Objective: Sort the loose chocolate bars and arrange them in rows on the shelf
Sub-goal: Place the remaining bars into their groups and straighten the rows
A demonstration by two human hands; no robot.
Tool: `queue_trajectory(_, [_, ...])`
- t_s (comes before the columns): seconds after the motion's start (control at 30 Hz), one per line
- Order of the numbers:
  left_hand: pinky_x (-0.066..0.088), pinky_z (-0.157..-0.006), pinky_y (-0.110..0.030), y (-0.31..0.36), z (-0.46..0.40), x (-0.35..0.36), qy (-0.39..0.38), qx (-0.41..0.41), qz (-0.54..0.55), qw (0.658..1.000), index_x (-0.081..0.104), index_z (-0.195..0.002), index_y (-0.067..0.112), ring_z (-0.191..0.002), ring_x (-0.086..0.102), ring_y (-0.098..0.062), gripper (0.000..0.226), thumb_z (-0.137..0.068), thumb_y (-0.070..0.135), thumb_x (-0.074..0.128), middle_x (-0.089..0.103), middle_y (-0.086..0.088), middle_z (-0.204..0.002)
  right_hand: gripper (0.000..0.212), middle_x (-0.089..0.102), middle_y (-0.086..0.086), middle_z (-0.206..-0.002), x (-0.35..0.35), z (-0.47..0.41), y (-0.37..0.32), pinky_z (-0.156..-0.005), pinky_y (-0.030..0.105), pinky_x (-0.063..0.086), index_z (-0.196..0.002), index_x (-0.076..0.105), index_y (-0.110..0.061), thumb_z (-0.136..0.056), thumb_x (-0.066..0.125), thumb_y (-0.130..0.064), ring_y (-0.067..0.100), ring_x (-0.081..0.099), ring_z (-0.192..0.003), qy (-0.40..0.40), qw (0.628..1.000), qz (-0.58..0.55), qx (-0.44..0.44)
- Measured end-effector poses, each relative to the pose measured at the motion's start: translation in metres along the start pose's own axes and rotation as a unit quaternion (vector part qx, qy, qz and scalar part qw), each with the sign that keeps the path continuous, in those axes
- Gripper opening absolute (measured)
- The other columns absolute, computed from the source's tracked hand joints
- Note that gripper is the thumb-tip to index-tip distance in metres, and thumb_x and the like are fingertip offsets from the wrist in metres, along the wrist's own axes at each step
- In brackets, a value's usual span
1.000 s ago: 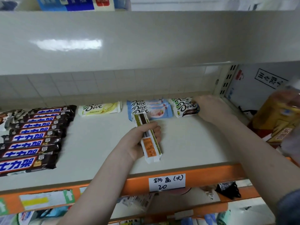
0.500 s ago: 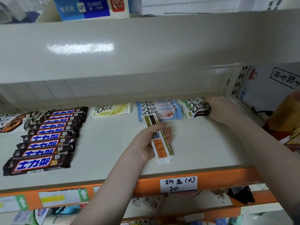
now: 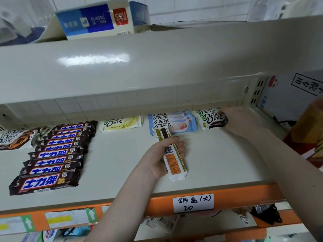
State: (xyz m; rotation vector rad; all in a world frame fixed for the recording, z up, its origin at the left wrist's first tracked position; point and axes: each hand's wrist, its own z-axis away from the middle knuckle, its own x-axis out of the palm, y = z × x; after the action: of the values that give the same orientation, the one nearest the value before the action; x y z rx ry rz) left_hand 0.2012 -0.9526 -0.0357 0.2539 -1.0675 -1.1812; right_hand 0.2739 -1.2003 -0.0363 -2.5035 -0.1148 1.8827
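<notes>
Chocolate bars lie sorted on the cream shelf [image 3: 218,159]: a front-to-back row of dark Snickers bars [image 3: 52,154] at the left, a brown Dove stack [image 3: 14,138] beyond it at the edge of view, one yellow Dove bar [image 3: 121,123] at the back, then a blue Dove stack [image 3: 173,123] and a green-and-black Dove stack [image 3: 210,119].

We see our left hand [image 3: 160,159] near the middle of the shelf, fingers curled around a white-backed bar [image 3: 172,158] that shows its barcode side, so we cannot read the flavour; its far end overlaps the blue stack. Our right hand [image 3: 239,119] reaches to the back right corner, resting against the end of the green-and-black stack; its fingers are hidden behind the hand and the wrappers, so we cannot tell whether it grips them or only touches.

An upper shelf [image 3: 157,67] overhangs and hides the back wall's upper part. On it stands a blue Deli box [image 3: 97,20]. The orange front rail [image 3: 122,208] carries a handwritten label [image 3: 193,203]. At the right edge a blurred orange package [image 3: 309,135] is cut off, too unclear to name.
</notes>
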Motion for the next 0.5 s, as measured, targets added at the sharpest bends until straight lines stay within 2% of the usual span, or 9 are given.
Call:
queue_trajectory(0.17, [0.054,-0.055,-0.025,0.001,0.001,0.002,0.001,0.007,0.003,1.0,0.061,-0.079,0.005,-0.051,0.063,-0.017,0.005,-0.082,0.002,0.057,0.066,-0.011,-0.069,0.035,0.064,0.015,-0.105,0.004,0.001,0.001,-0.077,0.033,0.04,-0.11,0.059,-0.012,-0.077,0.055,0.0,0.035,0.056,-0.095,0.016,1.0,-0.01,-0.001])
queue_trajectory(0.27, [0.054,-0.056,-0.027,0.001,0.003,0.0,-0.001,0.02,0.009,1.0,0.055,-0.085,0.006,-0.053,0.062,-0.02,0.014,-0.081,-0.004,0.046,0.065,-0.013,-0.07,0.032,0.062,0.016,-0.107,0.004,0.007,-0.004,-0.078,0.035,0.04,-0.111,0.058,-0.01,-0.08,0.055,-0.006,0.035,0.053,-0.098,0.03,0.999,-0.021,0.005])
queue_trajectory(0.33, [0.055,-0.058,-0.028,0.002,0.004,0.0,0.002,0.027,0.008,1.0,0.052,-0.088,0.006,-0.059,0.062,-0.022,0.018,-0.079,-0.005,0.041,0.061,-0.013,-0.071,0.033,0.061,0.014,-0.11,0.003,0.013,-0.009,-0.084,0.036,0.04,-0.112,0.057,-0.009,-0.079,0.056,-0.011,0.033,0.05,-0.103,0.039,0.999,-0.037,0.004])
queue_trajectory(0.4, [0.056,-0.059,-0.03,0.003,0.007,0.0,0.007,0.036,-0.016,0.999,0.053,-0.09,0.005,-0.062,0.063,-0.023,0.021,-0.079,-0.005,0.038,0.058,-0.012,-0.07,0.036,0.059,0.014,-0.112,0.0,0.02,-0.016,-0.089,0.037,0.038,-0.113,0.057,-0.009,-0.078,0.054,-0.008,0.032,0.048,-0.107,0.05,0.997,-0.06,0.002])
queue_trajectory(0.5, [0.056,-0.052,-0.027,0.006,0.018,0.001,-0.008,0.038,-0.085,0.996,0.055,-0.095,0.005,-0.054,0.064,-0.023,0.025,-0.082,-0.006,0.038,0.06,-0.016,-0.068,0.039,0.057,0.009,-0.116,-0.006,0.034,-0.031,-0.089,0.035,0.036,-0.117,0.056,-0.013,-0.08,0.048,-0.004,0.029,0.047,-0.11,0.066,0.99,-0.124,-0.001])
